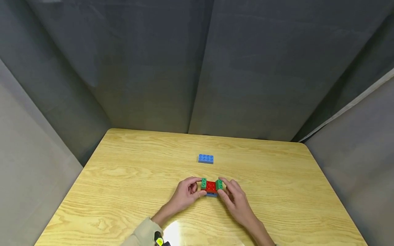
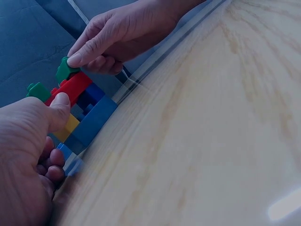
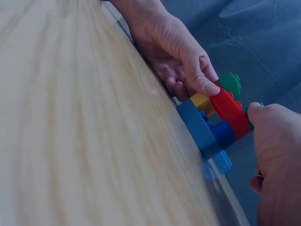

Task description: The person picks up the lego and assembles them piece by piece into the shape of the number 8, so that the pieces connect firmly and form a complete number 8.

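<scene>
A small stack of toy building bricks stands on the table. Its bottom is a long blue brick (image 2: 96, 121), bearing a yellow brick (image 2: 68, 128) and a darker blue brick (image 3: 223, 133). A red brick (image 1: 211, 186) bridges those two. One green brick (image 1: 204, 183) sits on the red brick's left end. My left hand (image 1: 183, 195) grips that end, its thumb on the red brick's side and the index finger by the green brick. At the other end my right hand (image 1: 238, 204) pinches a second green brick (image 1: 219, 185), which looks slightly tilted; its underside contact is hidden.
A loose blue brick (image 1: 206, 159) lies on the wooden table (image 1: 138, 164) beyond the stack. Grey curtains (image 1: 147, 68) hang behind the table and along both sides. A bright reflection shows near the left forearm.
</scene>
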`<state>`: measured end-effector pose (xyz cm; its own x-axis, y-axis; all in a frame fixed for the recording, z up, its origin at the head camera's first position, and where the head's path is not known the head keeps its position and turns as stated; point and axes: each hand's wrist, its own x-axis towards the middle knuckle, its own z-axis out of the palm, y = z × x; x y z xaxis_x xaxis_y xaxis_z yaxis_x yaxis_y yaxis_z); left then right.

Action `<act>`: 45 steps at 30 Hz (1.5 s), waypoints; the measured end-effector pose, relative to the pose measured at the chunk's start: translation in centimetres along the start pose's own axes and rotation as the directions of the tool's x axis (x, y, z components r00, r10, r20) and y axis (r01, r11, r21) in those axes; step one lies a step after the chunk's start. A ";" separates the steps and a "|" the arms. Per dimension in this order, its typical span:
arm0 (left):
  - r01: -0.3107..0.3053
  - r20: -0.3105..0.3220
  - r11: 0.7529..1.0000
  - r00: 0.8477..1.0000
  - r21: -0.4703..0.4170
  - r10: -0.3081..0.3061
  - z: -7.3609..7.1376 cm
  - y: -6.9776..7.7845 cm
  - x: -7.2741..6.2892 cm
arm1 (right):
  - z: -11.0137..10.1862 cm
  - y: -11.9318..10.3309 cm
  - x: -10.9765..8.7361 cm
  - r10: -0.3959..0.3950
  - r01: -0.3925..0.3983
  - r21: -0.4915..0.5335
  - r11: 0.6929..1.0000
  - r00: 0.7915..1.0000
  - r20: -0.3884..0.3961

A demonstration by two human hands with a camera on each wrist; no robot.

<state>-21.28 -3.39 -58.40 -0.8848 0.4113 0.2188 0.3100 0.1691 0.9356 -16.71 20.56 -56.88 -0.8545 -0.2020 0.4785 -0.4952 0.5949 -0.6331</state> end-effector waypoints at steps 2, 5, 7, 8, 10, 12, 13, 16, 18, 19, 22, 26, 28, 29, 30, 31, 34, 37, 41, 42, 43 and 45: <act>0.003 0.000 1.000 1.000 -0.002 -0.003 0.1 0.0 0.0 | 0.2 -0.1 0.0 -0.001 0.001 0.009 1.000 1.000 0.001; 0.004 -0.002 1.000 1.000 -0.007 -0.004 0.1 0.0 0.0 | 0.4 -0.3 -0.1 -0.012 0.012 0.028 1.000 1.000 0.000; 0.006 -0.001 1.000 1.000 -0.010 -0.006 0.2 0.0 0.0 | 0.6 -0.4 -0.2 -0.016 0.016 0.038 0.999 1.000 -0.003; 0.005 -0.001 1.000 1.000 -0.011 -0.005 0.2 0.0 0.0 | 0.7 -0.4 -0.2 -0.016 0.016 0.041 0.999 1.000 -0.004; 0.004 -0.002 1.000 1.000 -0.015 -0.004 0.2 0.0 -0.1 | 0.8 -0.4 -0.3 -0.013 0.014 0.042 0.999 1.000 -0.004; 0.001 -0.005 1.000 1.000 -0.015 -0.001 0.1 0.0 -0.1 | 1.0 -0.3 -0.3 -0.014 0.014 0.035 0.999 1.000 -0.001; -0.001 -0.008 1.000 1.000 -0.015 0.001 0.1 -0.1 -0.1 | 1.0 -0.3 -0.3 -0.013 0.013 0.033 0.999 1.000 0.003; -0.006 -0.014 1.000 1.000 -0.015 0.006 0.1 -0.1 -0.1 | 1.0 -0.2 -0.3 -0.009 0.009 0.023 1.000 1.000 0.016; -0.010 -0.018 1.000 1.000 -0.016 0.010 0.1 -0.2 -0.1 | 1.0 -0.3 -0.3 -0.002 0.001 0.016 1.000 1.000 0.023; -0.014 -0.020 1.000 1.000 -0.014 0.014 0.1 -0.2 -0.1 | 0.9 -0.3 -0.3 0.003 -0.004 0.013 1.000 1.000 0.026; -0.017 -0.020 1.000 1.000 -0.022 0.017 0.1 -0.3 -0.2 | 0.8 -0.5 -0.3 0.005 -0.005 -0.006 1.000 1.000 0.026; -0.011 -0.016 0.999 1.000 -0.032 0.010 0.0 -0.4 -0.3 | 0.7 -0.8 -0.3 -0.009 0.009 -0.025 1.000 1.000 0.020; -0.013 -0.014 0.999 1.000 -0.031 0.012 0.0 -0.5 -0.4 | 0.6 -0.9 -0.3 -0.014 0.014 -0.032 0.999 1.000 0.019; -0.012 -0.013 0.999 1.000 -0.032 0.012 0.0 -0.5 -0.4 | 0.6 -1.0 -0.4 -0.017 0.017 -0.035 0.999 1.000 0.019; -0.013 -0.012 0.999 1.000 -0.029 0.013 0.0 -0.5 -0.4 | 0.6 -1.0 -0.4 -0.019 0.020 -0.038 0.999 1.000 0.020; -0.012 -0.010 0.999 1.000 -0.029 0.012 0.0 -0.5 -0.5 | 0.6 -1.1 -0.4 -0.017 0.018 -0.040 0.999 1.000 0.022; -0.009 -0.005 1.000 1.000 -0.028 0.009 -0.1 -0.4 -0.5 | 0.7 -1.2 -0.4 -0.010 0.011 -0.049 0.999 1.000 0.028; 0.000 -0.003 0.999 1.000 -0.036 0.000 -0.2 -0.4 -0.6 | 0.6 -1.3 -0.3 0.005 -0.003 -0.054 0.999 0.999 0.042; -0.007 -0.004 0.999 1.000 -0.038 0.006 -0.2 -0.5 -0.6 | 0.7 -1.3 -0.4 0.014 -0.011 -0.050 0.999 0.998 0.057; -0.012 -0.004 0.999 1.000 -0.037 0.012 -0.2 -0.5 -0.6 | 0.7 -1.3 -0.4 0.016 -0.014 -0.046 0.999 0.998 0.059; -0.017 -0.003 0.999 1.000 -0.036 0.017 -0.2 -0.6 -0.6 | 0.7 -1.3 -0.4 0.017 -0.014 -0.040 0.999 0.998 0.060; -0.027 -0.004 0.999 1.000 -0.030 0.027 -0.2 -0.7 -0.6 | 0.8 -1.2 -0.4 0.013 -0.012 -0.029 1.000 0.998 0.060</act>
<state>-20.98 -3.90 -59.11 -0.8776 0.4120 0.2450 0.3232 0.1312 0.9372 -15.93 19.31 -56.82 -0.8690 -0.2404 0.4326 -0.4804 0.6197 -0.6206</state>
